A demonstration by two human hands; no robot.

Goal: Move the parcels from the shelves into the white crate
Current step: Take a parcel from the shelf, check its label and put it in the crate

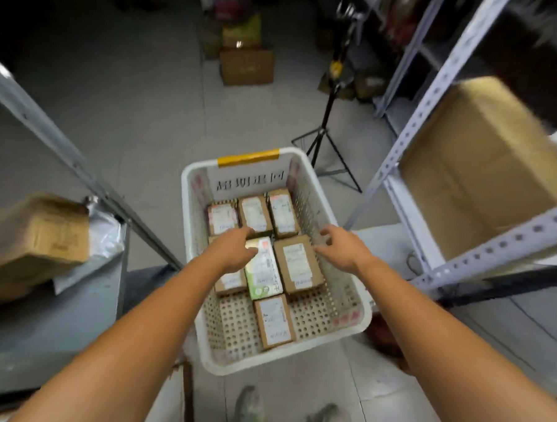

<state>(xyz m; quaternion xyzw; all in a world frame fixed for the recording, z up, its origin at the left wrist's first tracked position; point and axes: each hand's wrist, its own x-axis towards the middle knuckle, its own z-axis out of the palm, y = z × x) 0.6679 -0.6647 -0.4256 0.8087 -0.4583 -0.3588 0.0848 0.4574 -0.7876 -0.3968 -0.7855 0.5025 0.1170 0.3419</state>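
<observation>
The white crate [186,190] stood on the floor between two racks, and the parcels were already down inside it. Just past the fingertips of the left hand [236,250] ran a back row of three small brown parcels [254,214], each with a white label facing up. Under that hand's thumb lay a green-and-white parcel [264,271]. I couldn't tell whether the thumb touched it. The fingers [248,235] were stretched out straight and a little apart, holding nothing. A half-hidden parcel [231,282] showed below the wrist. Between the two hands sat a larger brown parcel [298,263], and nearer the person than either set of fingers lay one lone parcel [274,320] on the crate's perforated bottom.

The right hand [340,246] hung over the crate's right wall, fingers loosely spread and gripping nothing, their tips just beside the larger brown parcel's edge. Well beyond both hands, a strip of yellow tape [247,157] wrapped the far rim.

Out to the left of the left hand's fingers, a grey shelf [45,327] carried a tilted cardboard box [33,240] and a clear plastic bag [105,234]. Right of the right hand's fingers rose a white slotted rack [438,90] holding a big carton [486,170]. Farther off stood a black tripod [326,142] and another box [246,65] on the floor.
</observation>
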